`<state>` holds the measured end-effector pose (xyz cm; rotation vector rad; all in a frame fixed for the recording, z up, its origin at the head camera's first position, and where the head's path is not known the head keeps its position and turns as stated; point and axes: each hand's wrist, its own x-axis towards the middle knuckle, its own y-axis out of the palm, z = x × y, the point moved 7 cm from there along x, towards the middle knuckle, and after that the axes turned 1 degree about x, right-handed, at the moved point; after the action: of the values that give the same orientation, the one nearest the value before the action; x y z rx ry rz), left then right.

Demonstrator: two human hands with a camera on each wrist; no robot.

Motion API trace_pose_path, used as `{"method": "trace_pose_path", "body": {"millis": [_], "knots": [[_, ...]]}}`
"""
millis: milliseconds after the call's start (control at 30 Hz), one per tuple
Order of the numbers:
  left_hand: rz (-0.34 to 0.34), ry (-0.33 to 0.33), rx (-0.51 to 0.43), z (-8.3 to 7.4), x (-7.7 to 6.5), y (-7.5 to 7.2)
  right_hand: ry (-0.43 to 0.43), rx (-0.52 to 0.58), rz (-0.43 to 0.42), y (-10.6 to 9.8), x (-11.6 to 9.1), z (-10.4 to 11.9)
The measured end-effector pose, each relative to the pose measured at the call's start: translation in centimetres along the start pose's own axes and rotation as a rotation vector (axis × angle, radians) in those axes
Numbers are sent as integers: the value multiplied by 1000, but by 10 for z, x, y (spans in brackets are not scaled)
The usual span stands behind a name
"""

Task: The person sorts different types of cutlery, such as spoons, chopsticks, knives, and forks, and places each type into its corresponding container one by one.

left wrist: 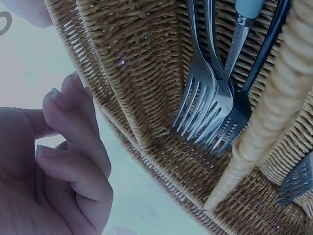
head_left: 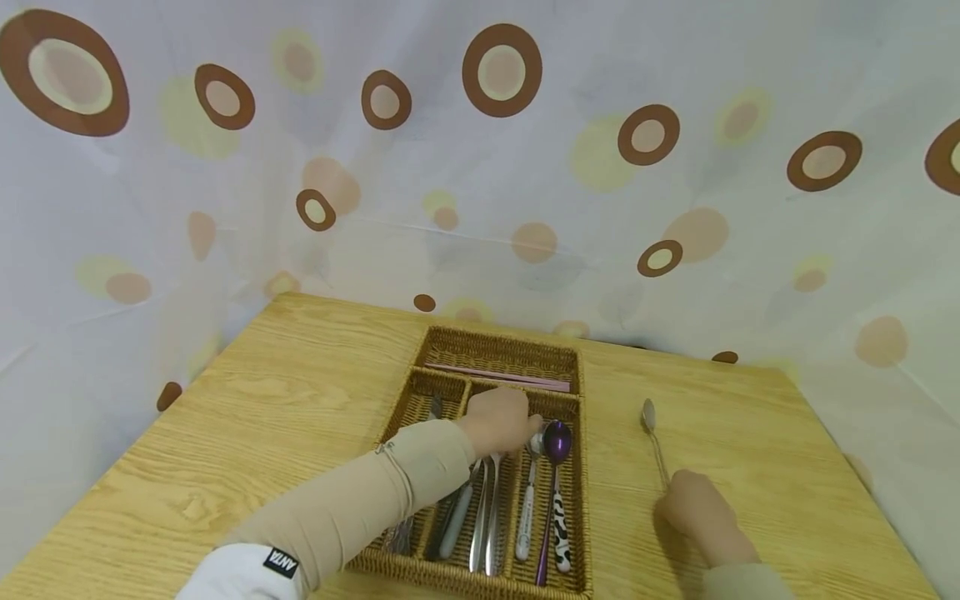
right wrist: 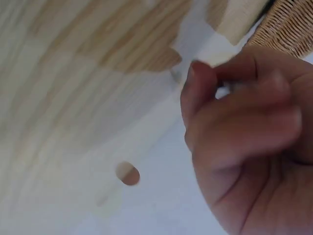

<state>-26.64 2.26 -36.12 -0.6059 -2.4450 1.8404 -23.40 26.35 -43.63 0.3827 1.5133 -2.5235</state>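
We see a long-handled metal spoon [head_left: 654, 440] lying flat on the wooden surface [head_left: 300, 400], right of centre in the head view, beside the wicker cutlery tray [head_left: 577, 533]. Our right hand [head_left: 693, 508] sits at the handle's near end, fingers curled; whether it already pinches the handle we cannot tell. The spoon looks light, stiff and slick, so the thin handle near its end suits a pinch. Our left hand [head_left: 498, 421] hovers over the tray with fingers loosely curled, holding nothing.

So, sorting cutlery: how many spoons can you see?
3: a purple spoon and a silver spoon in the wicker tray, one long spoon on the table. Others may be hidden.
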Motion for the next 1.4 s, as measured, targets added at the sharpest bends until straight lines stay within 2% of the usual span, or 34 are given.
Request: {"method": "trace_pose_path", "body": {"millis": [100, 300, 433, 667, 833, 933, 1200, 1400], "knots": [[5, 0, -11, 2, 2, 0, 7, 67, 4, 1, -1, -1], [14, -6, -22, 4, 4, -2, 22, 271, 48, 0, 1, -2], [21, 10, -27, 3, 5, -6, -24, 407, 110, -3, -1, 3], [-17, 19, -155, 3, 10, -17, -127, 593, 252, -6, -10, 26], [-38, 2, -196, 3, 15, -22, -201, 714, 296, -4, -23, 49], [-34, -17, -222, 1, 19, -21, -216, 776, 308, 2, -30, 62], [-21, -55, -167, -7, 23, -14, -189, 827, 299, 16, -40, 83], [-29, -37, -163, -11, 22, -13, -200, 828, 298, 19, -47, 93]]}}
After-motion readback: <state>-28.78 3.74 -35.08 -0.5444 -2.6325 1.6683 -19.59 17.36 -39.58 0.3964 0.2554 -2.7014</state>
